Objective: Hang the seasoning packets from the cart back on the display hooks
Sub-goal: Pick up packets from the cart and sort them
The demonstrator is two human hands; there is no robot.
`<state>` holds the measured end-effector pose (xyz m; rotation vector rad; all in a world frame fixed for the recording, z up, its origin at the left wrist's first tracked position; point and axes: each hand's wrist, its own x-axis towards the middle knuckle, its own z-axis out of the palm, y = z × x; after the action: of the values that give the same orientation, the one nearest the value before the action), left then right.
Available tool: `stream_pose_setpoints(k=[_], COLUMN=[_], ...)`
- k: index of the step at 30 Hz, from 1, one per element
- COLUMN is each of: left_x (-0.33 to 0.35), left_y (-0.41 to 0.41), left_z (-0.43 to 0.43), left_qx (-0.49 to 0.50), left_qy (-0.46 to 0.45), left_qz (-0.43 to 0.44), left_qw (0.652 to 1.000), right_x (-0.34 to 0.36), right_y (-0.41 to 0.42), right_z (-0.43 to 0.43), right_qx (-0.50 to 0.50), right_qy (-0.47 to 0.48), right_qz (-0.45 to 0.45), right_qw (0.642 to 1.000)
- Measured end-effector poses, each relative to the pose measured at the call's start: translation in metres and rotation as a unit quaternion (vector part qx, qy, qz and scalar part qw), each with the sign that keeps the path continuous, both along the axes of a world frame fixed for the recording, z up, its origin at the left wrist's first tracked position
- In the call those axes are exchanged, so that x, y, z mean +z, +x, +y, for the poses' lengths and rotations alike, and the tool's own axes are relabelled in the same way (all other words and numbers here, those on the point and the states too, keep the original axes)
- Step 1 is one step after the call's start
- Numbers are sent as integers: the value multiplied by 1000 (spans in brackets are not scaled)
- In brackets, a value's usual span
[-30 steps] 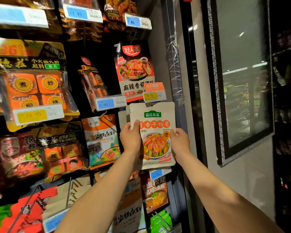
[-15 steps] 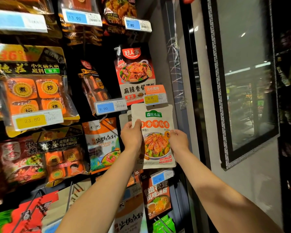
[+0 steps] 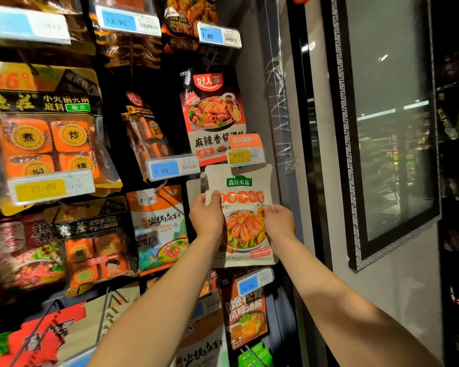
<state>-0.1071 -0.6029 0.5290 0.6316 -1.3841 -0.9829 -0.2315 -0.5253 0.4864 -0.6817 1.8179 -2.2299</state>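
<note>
At the right end of the display wall, just under the yellow price tag reading 6.90, a beige seasoning packet with a green logo and a picture of prawns is being held upright against the rack; the left hand is gripping its left edge, thumb curled over the front, while the right hand is pinching its right edge, fingers wrapped behind; both arms are reaching up from below; the packet's top edge is sitting right below the tag, and whether its hole is already on a hook cannot be told; more beige packets of the same shape are peeking out behind it on the left; a red packet showing a stir-fry dish is hanging directly above; an orange-and-white packet is hanging just left of the left hand, below a blue 9.90 tag; a black-framed glass panel is standing well apart on the right.
</note>
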Motion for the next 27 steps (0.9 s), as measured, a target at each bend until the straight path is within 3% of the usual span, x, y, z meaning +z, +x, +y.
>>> stream_pose_setpoints(k=[19, 27], left_x=[-2, -45], left_y=[-3, 5], left_z=[-4, -3], left_qx=[-6, -20], left_qy=[17, -7], left_qz=[3, -25], left_qw=[1000, 999], right_x=[-7, -41], right_y=[-11, -10], right_z=[-11, -23], right_qx=[-16, 46], right_qy=[12, 10], right_qz=[4, 10], right_qw=[1000, 999])
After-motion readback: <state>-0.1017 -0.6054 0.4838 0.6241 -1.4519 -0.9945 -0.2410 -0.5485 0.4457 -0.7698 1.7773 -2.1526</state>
